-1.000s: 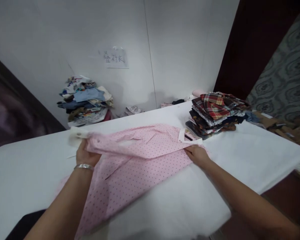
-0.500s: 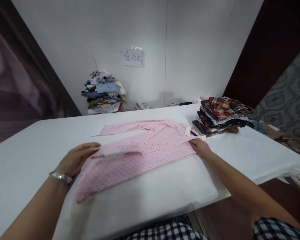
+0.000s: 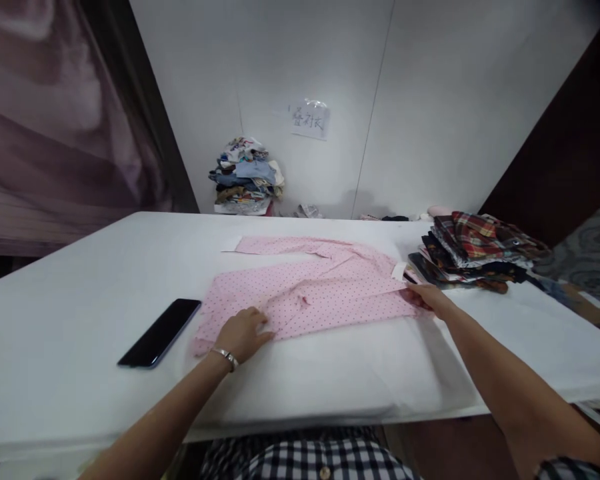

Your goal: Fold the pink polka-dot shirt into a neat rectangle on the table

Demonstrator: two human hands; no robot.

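Note:
A pink dotted shirt [image 3: 320, 293] lies spread flat on the white table [image 3: 330, 373], one sleeve stretched along its far side. My left hand [image 3: 243, 333], with a silver bracelet at the wrist, rests flat on the shirt's near left part, fingers stretched out. My right hand [image 3: 427, 298] pinches the shirt's right end beside the white collar.
A black phone [image 3: 161, 332] lies on the table left of the shirt. A stack of folded plaid and dark shirts [image 3: 475, 250] sits at the right. A heap of mixed clothes [image 3: 245, 177] stands against the back wall under a paper note [image 3: 309, 120].
The shirt went from lifted and bunched to lying flat. My left hand let go of the sleeve cuff and moved down onto the near part. The view shifted, bringing the phone in.

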